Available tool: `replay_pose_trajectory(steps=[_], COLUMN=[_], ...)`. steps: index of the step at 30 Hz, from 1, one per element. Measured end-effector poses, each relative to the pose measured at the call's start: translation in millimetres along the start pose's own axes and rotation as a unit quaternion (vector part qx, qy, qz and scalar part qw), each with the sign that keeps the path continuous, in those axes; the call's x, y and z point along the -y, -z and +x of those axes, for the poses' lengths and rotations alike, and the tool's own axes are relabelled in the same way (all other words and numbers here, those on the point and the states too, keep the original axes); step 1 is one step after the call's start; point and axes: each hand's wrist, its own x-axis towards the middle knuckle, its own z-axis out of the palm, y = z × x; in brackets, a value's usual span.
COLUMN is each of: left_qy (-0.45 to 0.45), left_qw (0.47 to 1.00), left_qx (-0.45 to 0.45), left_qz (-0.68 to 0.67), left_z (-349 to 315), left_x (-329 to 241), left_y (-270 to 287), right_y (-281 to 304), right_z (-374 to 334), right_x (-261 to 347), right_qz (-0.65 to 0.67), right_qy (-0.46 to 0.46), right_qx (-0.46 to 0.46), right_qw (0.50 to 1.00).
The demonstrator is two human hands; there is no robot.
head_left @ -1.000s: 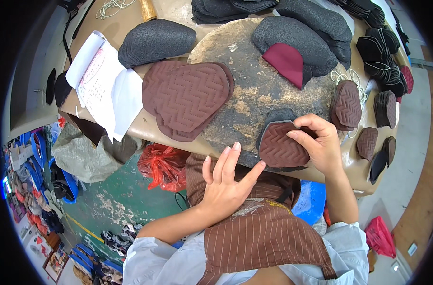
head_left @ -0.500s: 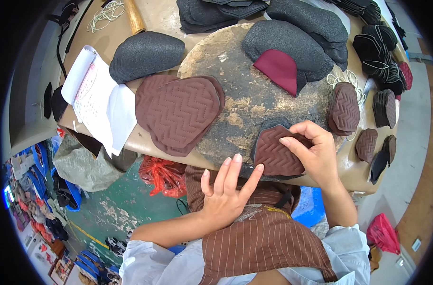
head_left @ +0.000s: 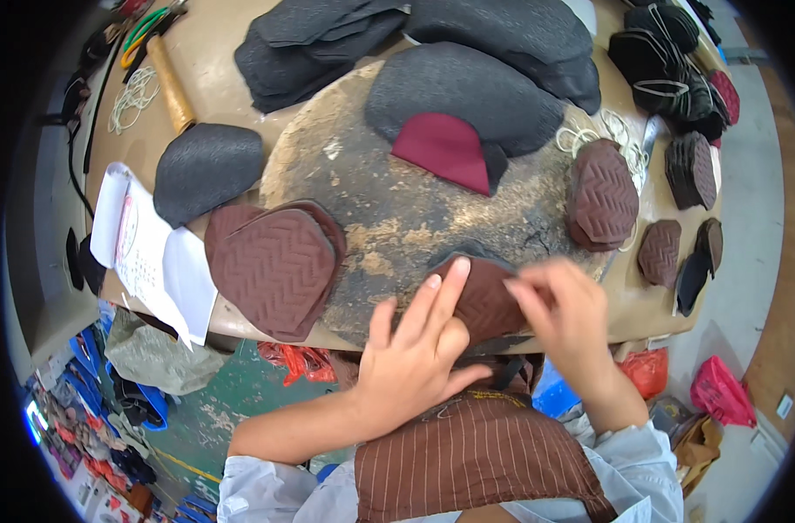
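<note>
A brown quilted fabric piece (head_left: pixel 489 307) with a zigzag pattern lies at the near edge of a worn round wooden block, dark pieces showing beneath its far edge. My left hand (head_left: pixel 412 353) rests at its left side, index and middle fingers stretched out with their tips on its edge and nothing held. Over its right edge is my right hand (head_left: pixel 567 314), thumb and fingers closed in a pinch. The hand is slightly blurred, so what sits between the fingertips cannot be made out. Farther left, a stack of larger brown quilted pieces (head_left: pixel 275 270) overlaps the block.
Dark grey pieces (head_left: pixel 467 100) and a maroon piece (head_left: pixel 441 150) lie on the block's (head_left: pixel 314 131) far side. A brown stack (head_left: pixel 603 196) stands at right beside white cord (head_left: pixel 624 139). A wooden handle (head_left: pixel 169 83) and white papers (head_left: pixel 153 253) are at left.
My left hand has come up onto the brown piece's edge. My right hand has shifted slightly at the right edge, still pinched. The whole view has swung, moving the table's things leftward.
</note>
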Motion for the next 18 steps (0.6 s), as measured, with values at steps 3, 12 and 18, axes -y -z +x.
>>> replay_pose_trajectory(steps=[3,12,18], left_qy=[0.004,0.036,-0.066], left_qw=[1.0,0.994,0.986], left_qx=[-0.003,-0.094,-0.146], left_qz=[-0.024,-0.047,-0.051], left_z=[21.8,24.7,21.8], left_x=[3.9,8.8,13.0], left_y=[8.0,-0.8,2.8], right_y=[10.9,-6.4,0.8], right_z=[19.8,-7.4,-13.0], right_x=[1.9,-20.9,-29.6], right_qz=[0.013,0.057,0.279], right_qy=[-0.145,0.246,0.031], right_qx=[0.128,-0.064,0.073], right_qw=[0.981,0.965,0.957])
